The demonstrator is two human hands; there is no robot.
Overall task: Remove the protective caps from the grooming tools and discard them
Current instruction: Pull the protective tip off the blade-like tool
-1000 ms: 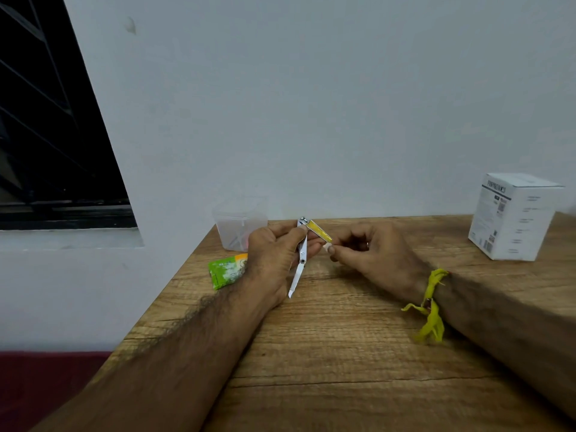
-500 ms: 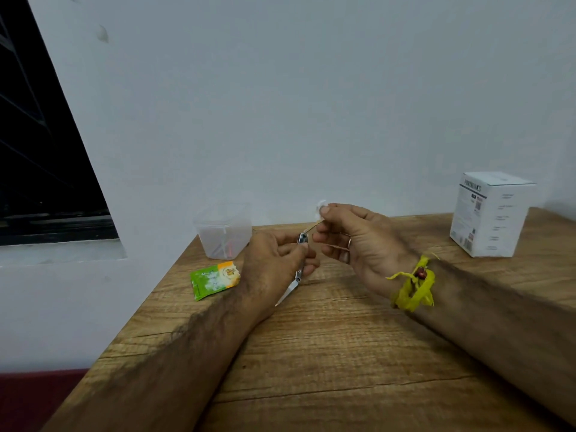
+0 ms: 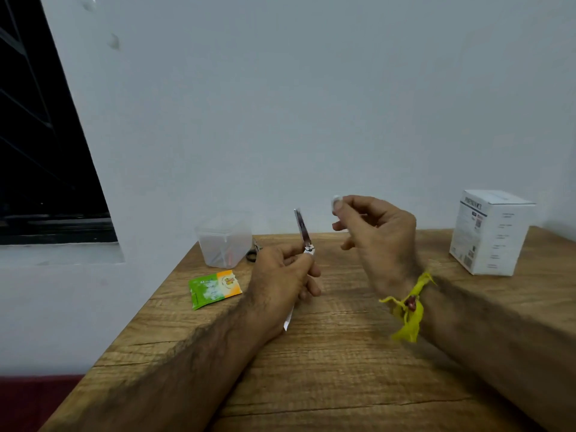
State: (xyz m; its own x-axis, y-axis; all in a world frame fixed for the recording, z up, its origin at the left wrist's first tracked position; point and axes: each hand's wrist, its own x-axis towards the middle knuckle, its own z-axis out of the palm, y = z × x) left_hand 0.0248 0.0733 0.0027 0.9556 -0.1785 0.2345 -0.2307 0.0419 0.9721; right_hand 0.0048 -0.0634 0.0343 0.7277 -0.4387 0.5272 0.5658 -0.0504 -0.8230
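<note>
We see the left hand (image 3: pixel 282 280) gripping a nail clipper (image 3: pixel 303 232) above the wooden table (image 3: pixel 343 369), fingers curled round its body; one metal arm sticks up past the knuckles, tilted slightly left, and a pale pointed blade end (image 3: pixel 287 321) pokes out below the heel of the hand. Right hand (image 3: pixel 378 235) is raised just right of the clipper, apart from it, thumb and forefinger pinching a small whitish protective cap (image 3: pixel 336 201) at the fingertips; the other fingers are loosely curled. The cap is blurred, so we can't tell its shape. A yellow thread band (image 3: pixel 408 310) with a dark bead is tied round the right wrist. Near the table's far left corner stands a clear plastic container (image 3: pixel 223 236) with thin sticks inside, what they are we can't tell. Just right of it lies a dark small object (image 3: pixel 253 254), partly hidden by the left hand, possibly scissor handles. A green and orange sachet (image 3: pixel 214 288) lies flat near the left edge, in front of the container. A white carton box (image 3: pixel 492 232) with printed text stands upright toward the far right edge, well apart from both hands.
</note>
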